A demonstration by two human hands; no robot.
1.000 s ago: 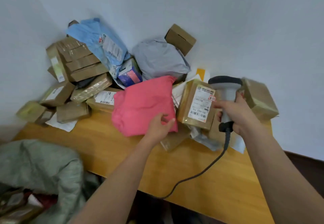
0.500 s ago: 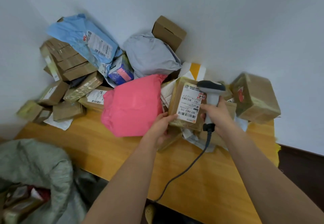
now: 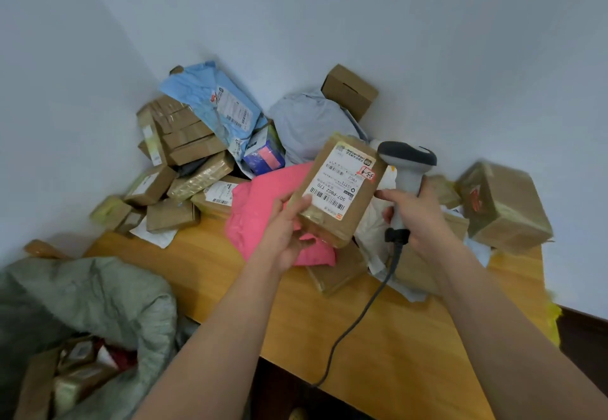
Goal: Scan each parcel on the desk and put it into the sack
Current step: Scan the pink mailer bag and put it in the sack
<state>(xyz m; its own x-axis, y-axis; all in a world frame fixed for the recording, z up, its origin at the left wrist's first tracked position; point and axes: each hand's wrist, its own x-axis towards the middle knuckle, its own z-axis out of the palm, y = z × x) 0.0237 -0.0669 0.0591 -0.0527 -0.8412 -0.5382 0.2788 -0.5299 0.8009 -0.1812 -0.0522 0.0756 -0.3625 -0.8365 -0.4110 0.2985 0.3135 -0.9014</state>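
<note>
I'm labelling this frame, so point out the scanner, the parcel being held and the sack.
scanner (image 3: 406, 158): head view, on its dark head.
parcel (image 3: 339, 186): head view, on its white label.
sack (image 3: 98, 291): head view, on its grey-green folded rim.

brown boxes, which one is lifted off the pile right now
The labelled brown box gripped by the left hand, held above the pink bag beside the scanner; the other boxes lie on the desk.
</note>
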